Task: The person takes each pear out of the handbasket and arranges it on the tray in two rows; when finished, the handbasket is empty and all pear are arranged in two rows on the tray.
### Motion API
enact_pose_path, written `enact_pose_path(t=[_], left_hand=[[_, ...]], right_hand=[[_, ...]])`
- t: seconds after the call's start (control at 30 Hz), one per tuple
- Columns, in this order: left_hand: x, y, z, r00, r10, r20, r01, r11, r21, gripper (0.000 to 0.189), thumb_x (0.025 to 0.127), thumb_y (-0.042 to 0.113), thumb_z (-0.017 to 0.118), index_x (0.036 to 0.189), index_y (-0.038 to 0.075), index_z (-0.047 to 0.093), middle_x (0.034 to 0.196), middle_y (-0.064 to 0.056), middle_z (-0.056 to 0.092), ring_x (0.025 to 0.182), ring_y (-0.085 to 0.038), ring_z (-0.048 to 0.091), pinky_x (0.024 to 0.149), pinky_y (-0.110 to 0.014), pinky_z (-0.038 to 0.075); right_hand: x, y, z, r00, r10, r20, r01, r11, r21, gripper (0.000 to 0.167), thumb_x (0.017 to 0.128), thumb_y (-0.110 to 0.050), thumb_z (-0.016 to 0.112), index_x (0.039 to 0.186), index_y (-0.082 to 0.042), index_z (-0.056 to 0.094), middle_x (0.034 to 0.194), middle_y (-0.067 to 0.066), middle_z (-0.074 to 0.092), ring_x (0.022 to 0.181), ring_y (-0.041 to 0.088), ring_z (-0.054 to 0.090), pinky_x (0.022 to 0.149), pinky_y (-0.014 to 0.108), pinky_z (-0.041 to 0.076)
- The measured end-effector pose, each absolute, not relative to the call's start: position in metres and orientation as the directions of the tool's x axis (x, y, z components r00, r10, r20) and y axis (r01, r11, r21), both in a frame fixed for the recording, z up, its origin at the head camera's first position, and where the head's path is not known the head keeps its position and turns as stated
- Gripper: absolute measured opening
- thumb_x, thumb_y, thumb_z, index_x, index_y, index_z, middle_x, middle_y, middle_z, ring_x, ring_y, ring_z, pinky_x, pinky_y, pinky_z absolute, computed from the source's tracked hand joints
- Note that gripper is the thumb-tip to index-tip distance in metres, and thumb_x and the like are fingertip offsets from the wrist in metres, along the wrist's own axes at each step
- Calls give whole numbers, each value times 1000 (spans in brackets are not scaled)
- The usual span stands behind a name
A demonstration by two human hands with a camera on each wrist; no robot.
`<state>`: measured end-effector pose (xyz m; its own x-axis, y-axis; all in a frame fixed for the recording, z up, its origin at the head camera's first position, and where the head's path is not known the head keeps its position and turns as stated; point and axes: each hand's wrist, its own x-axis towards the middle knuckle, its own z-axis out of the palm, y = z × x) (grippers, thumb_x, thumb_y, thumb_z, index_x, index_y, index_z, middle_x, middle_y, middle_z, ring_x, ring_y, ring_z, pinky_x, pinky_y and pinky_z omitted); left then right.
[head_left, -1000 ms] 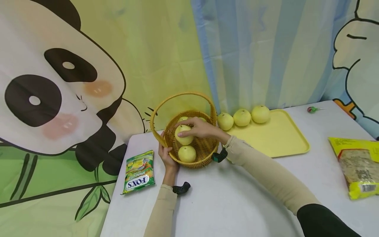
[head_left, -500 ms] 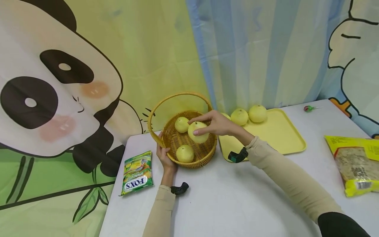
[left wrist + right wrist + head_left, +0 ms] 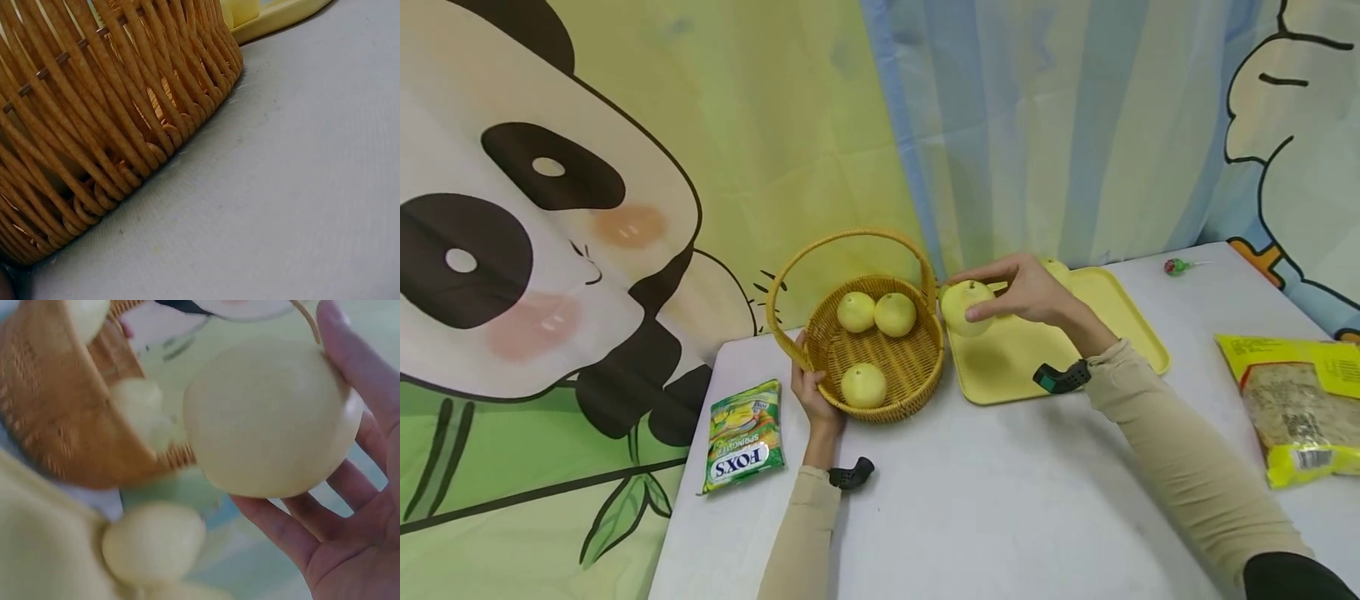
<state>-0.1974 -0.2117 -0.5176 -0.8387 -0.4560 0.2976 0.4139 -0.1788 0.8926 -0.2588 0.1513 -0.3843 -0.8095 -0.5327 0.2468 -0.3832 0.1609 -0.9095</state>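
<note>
In the head view my right hand holds a round, pale yellow pear between thumb and fingers. This pear is just right of the wicker basket, over the left end of the yellow tray. The right wrist view shows thumb and fingers around the pear from the side. My left hand grips the basket's left side, thumb at the rim. Inside the basket lie three pears: two at the back, one pear at the front. My right hand mostly hides the pears at the tray's back edge.
A green FOX'S candy bag lies left of the basket. To the right are a lollipop and a yellow packet. The basket's tall handle arches up, and a printed curtain hangs behind the table.
My right hand has carried the pear up out of the basket and rightward to above the tray. My left hand stays on the basket; the view has shifted slightly.
</note>
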Motion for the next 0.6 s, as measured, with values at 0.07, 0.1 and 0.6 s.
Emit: enact_pose_path(t=[0.07,0.1,0.6], left_hand=[[-198,-212,-517,-840,-452,299,415,-183,891,84,78,1,31,161,10,44,166,-12,43,153,-38,39,126,-54,30],[-198,-212,-517,-842,-450,299,416,-187,890,84,78,1,31,161,9,43,166,-12,43,153,-38,39,125,-54,30],[-198,-211,-516,-846,-453,283,412,-216,885,84,78,2,32,161,9,43,167,-12,41,155,-40,36,126,-57,27]], right_hand=[[-262,166,-388,-826,-503,255,-387,176,-905,50,84,-7,88,133,-9,76,133,3,76,98,-2,65,69,25,47],[-264,173,-390,-838,-482,256,-384,188,-904,50,84,-6,88,133,-9,76,132,2,76,103,-2,67,73,24,49],[-279,277,-406,-973,-171,152,-193,258,-947,52,95,-16,80,144,-9,67,130,-20,73,146,14,50,98,11,45]])
